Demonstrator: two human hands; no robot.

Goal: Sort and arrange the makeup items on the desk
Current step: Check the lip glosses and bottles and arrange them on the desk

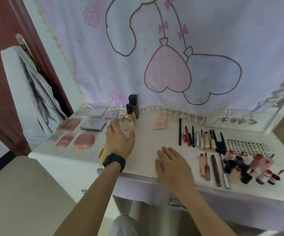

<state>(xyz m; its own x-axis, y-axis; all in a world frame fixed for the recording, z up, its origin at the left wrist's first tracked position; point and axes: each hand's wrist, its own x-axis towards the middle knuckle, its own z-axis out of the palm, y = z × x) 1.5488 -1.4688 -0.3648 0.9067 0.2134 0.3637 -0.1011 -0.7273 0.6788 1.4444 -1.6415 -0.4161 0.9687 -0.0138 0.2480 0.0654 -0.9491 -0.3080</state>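
Observation:
My left hand (119, 142) grips a clear rounded bottle (126, 125), held tilted just above the white desk (146, 147), in front of two dark-capped foundation bottles (132, 106). My right hand (172, 166) lies flat and open on the desk near its front edge. Several compacts and palettes (80, 128) lie in rows at the left. Pencils and slim tubes (202, 138) are lined up at the right, with lip glosses (211, 169) and small round pots (250, 167) in front of them.
A sheet of false lashes (247, 146) lies at the far right. A peach tube (160, 122) and small puff (174, 118) sit at the back. Yellow sticks (104, 151) lie by my left wrist. A cartoon curtain (172, 57) hangs behind; a door (1, 74) stands left.

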